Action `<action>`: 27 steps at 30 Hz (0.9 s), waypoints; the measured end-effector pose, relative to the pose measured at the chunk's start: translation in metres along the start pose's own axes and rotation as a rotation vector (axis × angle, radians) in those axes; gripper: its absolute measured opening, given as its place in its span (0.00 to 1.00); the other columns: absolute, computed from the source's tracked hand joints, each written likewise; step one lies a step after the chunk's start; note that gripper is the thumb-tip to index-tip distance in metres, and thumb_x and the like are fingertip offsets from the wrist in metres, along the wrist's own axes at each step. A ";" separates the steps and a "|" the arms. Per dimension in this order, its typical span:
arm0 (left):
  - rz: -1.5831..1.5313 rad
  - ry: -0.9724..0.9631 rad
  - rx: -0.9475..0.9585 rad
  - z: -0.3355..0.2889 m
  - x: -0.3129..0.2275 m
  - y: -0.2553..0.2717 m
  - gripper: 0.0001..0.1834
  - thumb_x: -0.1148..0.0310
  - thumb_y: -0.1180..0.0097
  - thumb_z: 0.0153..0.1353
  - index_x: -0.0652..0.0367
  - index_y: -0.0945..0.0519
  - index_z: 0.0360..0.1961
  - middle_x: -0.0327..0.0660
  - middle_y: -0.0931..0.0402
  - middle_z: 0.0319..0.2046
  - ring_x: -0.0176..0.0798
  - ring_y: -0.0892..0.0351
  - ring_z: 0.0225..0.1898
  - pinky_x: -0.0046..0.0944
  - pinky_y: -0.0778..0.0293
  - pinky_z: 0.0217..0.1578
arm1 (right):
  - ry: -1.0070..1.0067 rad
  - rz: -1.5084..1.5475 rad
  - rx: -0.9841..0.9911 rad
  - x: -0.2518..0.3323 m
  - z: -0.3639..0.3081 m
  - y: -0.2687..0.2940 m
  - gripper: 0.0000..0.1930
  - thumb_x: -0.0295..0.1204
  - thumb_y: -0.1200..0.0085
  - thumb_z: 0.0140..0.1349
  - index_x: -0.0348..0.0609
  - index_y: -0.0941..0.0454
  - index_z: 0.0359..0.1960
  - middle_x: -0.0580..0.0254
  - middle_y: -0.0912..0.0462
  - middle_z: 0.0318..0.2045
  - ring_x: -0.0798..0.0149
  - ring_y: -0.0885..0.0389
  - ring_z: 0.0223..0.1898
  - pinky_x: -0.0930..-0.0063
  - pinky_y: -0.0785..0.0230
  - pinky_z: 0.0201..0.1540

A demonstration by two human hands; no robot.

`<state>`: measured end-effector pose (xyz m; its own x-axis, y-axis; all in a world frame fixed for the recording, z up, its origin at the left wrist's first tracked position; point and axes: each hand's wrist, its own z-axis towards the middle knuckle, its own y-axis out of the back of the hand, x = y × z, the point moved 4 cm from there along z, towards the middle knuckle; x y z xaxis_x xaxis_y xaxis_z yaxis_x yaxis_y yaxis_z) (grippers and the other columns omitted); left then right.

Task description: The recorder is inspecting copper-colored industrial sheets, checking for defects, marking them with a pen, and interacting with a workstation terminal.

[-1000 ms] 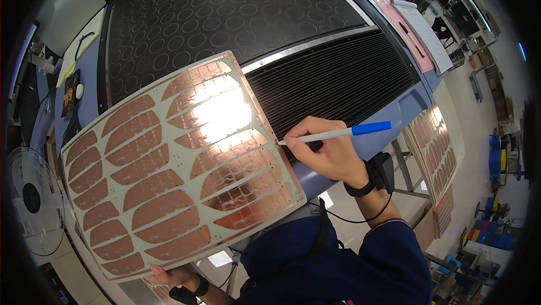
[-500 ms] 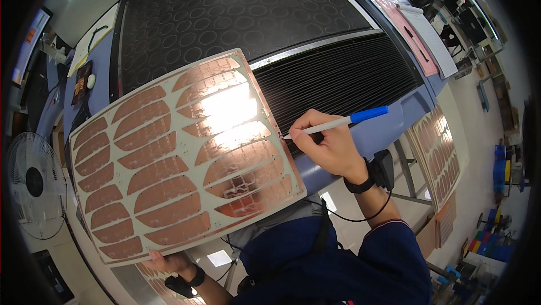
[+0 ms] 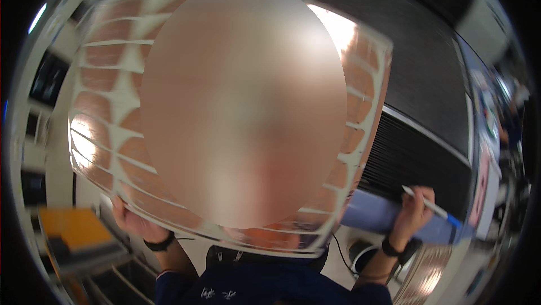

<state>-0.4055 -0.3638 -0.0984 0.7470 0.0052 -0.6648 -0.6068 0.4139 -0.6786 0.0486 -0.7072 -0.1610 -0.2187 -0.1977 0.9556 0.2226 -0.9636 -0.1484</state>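
Observation:
A large pale panel [image 3: 107, 127] with rows of copper-coloured shapes is raised in front of me, tilted so that its face is toward me. My left hand [image 3: 138, 223] grips its lower left edge, the fingers closed on the rim. A blurred oval hides the middle of the panel. To the right, apart from the panel, my right hand [image 3: 414, 212] is closed round a white marker pen [image 3: 437, 210] with a blue end. The pen's tip points up and left, over the ribbed black strip of the machine.
Behind and right of the panel lies a machine with a black bed [image 3: 428, 74] and a ribbed black strip [image 3: 414, 153], edged by a blue-grey ledge [image 3: 366, 212]. More copper-patterned panels [image 3: 425, 277] stand at lower right. A yellow-orange board [image 3: 73, 229] is at lower left.
The panel has been lifted and tilted up toward me. My right hand, still holding the marker pen, has come away from the panel's right edge. The view has swung left.

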 end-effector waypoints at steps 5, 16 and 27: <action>-0.227 -0.214 -0.146 -0.063 -0.103 0.119 0.15 0.73 0.48 0.75 0.69 0.22 0.57 0.52 0.20 0.60 0.46 0.20 0.61 0.46 0.20 0.63 | -0.013 -0.157 0.071 0.007 0.010 0.004 0.08 0.29 0.46 0.72 0.38 0.24 0.37 0.63 0.22 0.30 0.75 0.27 0.26 0.83 0.37 0.28; 0.264 -0.289 -1.010 -0.198 -0.030 0.407 0.12 0.73 0.47 0.75 0.69 0.24 0.55 0.49 0.23 0.58 0.43 0.25 0.61 0.43 0.24 0.66 | 0.100 -0.345 0.200 0.050 0.010 -0.046 0.15 0.34 0.41 0.72 0.32 0.24 0.32 0.55 0.23 0.21 0.65 0.26 0.22 0.74 0.32 0.27; 0.671 0.620 -1.382 -0.207 0.031 0.371 0.34 0.43 0.53 0.76 0.73 0.22 0.44 0.51 0.18 0.29 0.46 0.14 0.27 0.37 0.16 0.26 | 0.155 -0.440 0.132 0.046 0.002 -0.040 0.15 0.33 0.39 0.70 0.32 0.22 0.30 0.53 0.20 0.23 0.64 0.23 0.23 0.71 0.30 0.26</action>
<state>-0.6635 -0.3981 -0.4358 0.2604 -0.6431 -0.7202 -0.7757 -0.5834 0.2405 0.0317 -0.6778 -0.1101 -0.4556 0.1895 0.8698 0.1938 -0.9325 0.3046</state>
